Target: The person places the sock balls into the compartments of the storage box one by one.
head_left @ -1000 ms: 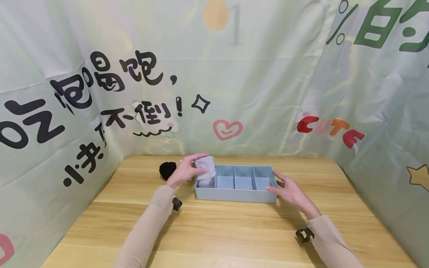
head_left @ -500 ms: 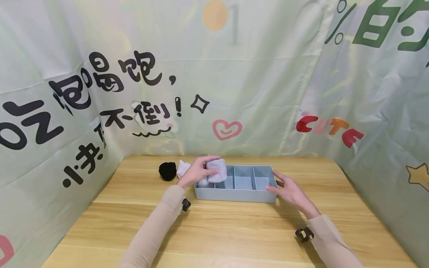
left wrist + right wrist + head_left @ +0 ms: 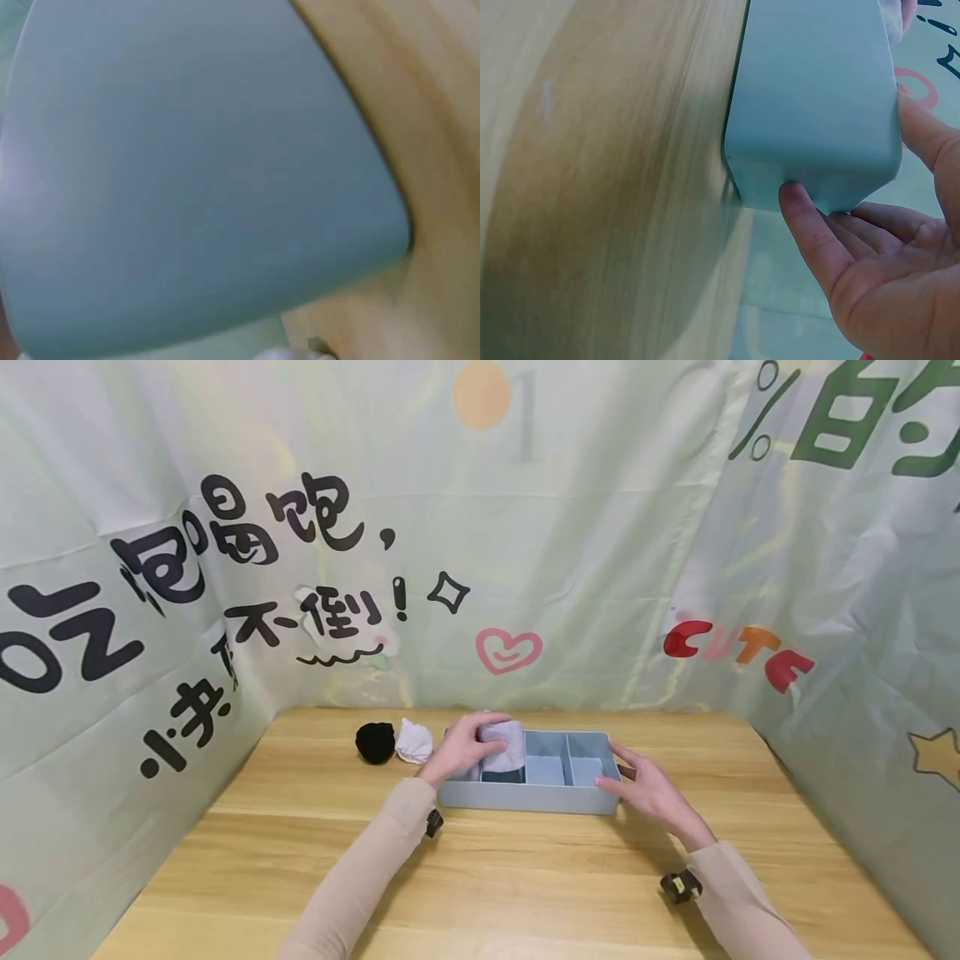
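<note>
My left hand point(image 3: 459, 749) holds a folded light-purple sock bundle point(image 3: 504, 747) between thumb and fingers, over the second compartment from the left of a blue divided storage box point(image 3: 528, 798). Another pale bundle point(image 3: 471, 772) shows in the leftmost compartment, partly hidden by that hand. At the box's right end, my right hand point(image 3: 654, 789) grips the corner, thumb at the rim. In the right wrist view, one fingertip presses the box's end wall point(image 3: 817, 97) and the thumb lies along its top edge. The left wrist view is filled by the box's outer wall point(image 3: 195, 172).
A black balled bundle point(image 3: 375, 742) and a white one point(image 3: 414, 742) sit on the wooden table point(image 3: 510, 885) left of the box. Printed fabric point(image 3: 585, 568) hangs behind the table and along both sides.
My left hand has carried the light-purple bundle rightward from over the leftmost compartment to the second one. The white bundle has come into view behind it. My right hand and the box have stayed put.
</note>
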`<state>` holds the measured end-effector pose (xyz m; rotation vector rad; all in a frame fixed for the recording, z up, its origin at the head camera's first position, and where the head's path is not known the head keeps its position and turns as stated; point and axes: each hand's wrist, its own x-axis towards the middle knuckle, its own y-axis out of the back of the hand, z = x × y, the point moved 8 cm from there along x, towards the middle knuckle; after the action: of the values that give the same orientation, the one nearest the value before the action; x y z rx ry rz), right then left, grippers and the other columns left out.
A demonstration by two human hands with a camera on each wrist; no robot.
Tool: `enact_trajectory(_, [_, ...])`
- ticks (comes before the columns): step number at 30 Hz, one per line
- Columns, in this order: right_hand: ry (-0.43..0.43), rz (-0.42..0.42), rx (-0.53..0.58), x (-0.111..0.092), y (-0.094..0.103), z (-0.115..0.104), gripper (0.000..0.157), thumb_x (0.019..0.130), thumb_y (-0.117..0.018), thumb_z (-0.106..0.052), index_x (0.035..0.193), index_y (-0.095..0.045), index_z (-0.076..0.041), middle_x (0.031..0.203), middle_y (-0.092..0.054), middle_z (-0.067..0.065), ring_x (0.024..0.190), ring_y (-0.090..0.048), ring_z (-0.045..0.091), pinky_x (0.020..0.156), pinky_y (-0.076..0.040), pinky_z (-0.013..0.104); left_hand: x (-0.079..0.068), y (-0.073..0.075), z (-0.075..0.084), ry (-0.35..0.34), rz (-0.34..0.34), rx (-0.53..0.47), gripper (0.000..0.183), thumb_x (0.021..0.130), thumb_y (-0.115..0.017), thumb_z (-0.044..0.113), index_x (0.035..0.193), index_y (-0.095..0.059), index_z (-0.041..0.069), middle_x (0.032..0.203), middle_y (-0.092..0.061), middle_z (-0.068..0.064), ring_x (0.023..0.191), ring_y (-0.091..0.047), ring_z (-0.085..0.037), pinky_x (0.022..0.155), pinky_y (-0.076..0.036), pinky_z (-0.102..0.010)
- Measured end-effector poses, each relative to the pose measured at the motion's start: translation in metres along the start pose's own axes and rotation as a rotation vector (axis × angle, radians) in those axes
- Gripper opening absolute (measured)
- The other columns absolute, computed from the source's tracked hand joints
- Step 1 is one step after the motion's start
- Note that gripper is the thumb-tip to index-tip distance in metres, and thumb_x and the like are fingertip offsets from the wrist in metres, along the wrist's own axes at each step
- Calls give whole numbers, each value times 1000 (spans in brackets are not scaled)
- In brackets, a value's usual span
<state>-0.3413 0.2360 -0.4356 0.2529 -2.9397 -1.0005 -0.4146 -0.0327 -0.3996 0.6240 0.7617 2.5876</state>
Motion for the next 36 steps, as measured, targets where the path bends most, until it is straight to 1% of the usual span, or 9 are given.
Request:
enact_trajectory(4, [-4, 4, -1, 0, 0, 1, 82, 95, -65, -35, 155, -21, -2, 159, -19, 27, 138, -34, 49, 106, -40, 55, 0, -5, -4, 3, 6, 36, 39, 88, -74, 17, 127, -67, 18, 127, -67, -3, 110, -62, -18, 89, -52, -34])
enact_trajectory(7, [-7, -1, 2, 0, -1, 2, 83, 94, -66, -36, 155, -21, -2, 159, -19, 27, 138, -34, 49, 106, -40, 54, 0, -7, -7, 7, 15, 59, 36, 89, -74, 18, 124, -69, 17, 127, -67, -2, 117, -61, -17, 92, -51, -33])
enact_trajectory(9, [-12, -3, 6, 0, -1, 2, 83, 94, -65, -35, 155, -21, -2, 159, -19, 27, 138, -33, 49, 106, -40, 55, -1, -7, -7, 3, 24, 60, 34, 89, -74, 18, 123, -70, 16, 126, -68, -2, 117, -61, -17, 91, -52, -32])
enact_trajectory(13, [-14, 0, 18, 0, 0, 1, 82, 95, -66, -33, 155, -20, -2, 159, -19, 27, 138, -33, 49, 106, -40, 55, 0, -8, -6, -6, 26, 75, 32, 88, -75, 20, 119, -72, 17, 123, -69, -1, 111, -63, -17, 86, -52, -31])
enact_trajectory(17, [-9, 4, 15, 0, 1, 1, 82, 95, -66, -32, 155, -21, -1, 159, -19, 27, 138, -33, 50, 105, -41, 54, 0, -10, -6, -8, -2, 82, 33, 87, -76, 18, 120, -72, 15, 123, -69, -2, 116, -61, -19, 95, -51, -36])
enact_trajectory(20, [-13, 3, 8, 0, 1, 1, 82, 95, -66, -32, 155, -21, -1, 159, -20, 28, 138, -34, 49, 105, -41, 54, -1, -11, -7, 2, -12, 59, 37, 86, -77, 15, 122, -70, 12, 125, -68, -4, 119, -60, -21, 101, -48, -40])
enact_trajectory(23, [-14, 0, 9, 0, 0, 2, 82, 94, -66, -34, 155, -21, -1, 159, -20, 28, 138, -33, 49, 105, -41, 55, -1, -10, -9, 14, -6, 20, 39, 85, -76, 10, 124, -69, 9, 125, -68, -6, 119, -61, -23, 101, -48, -40])
enact_trajectory(27, [-11, 0, 12, 0, 0, 2, 83, 94, -66, -34, 155, -21, -1, 159, -20, 28, 138, -33, 49, 106, -41, 55, -2, -7, -10, 23, 12, -12, 39, 86, -75, 8, 124, -68, 9, 125, -68, -7, 119, -62, -24, 100, -50, -38])
enact_trajectory(36, [-13, -5, 22, 1, -1, 2, 83, 94, -66, -35, 155, -20, 0, 159, -18, 28, 138, -31, 51, 106, -40, 56, -4, 6, -20, 46, 68, -89, 39, 85, -74, 4, 123, -68, 7, 124, -69, -8, 117, -63, -27, 99, -50, -38])
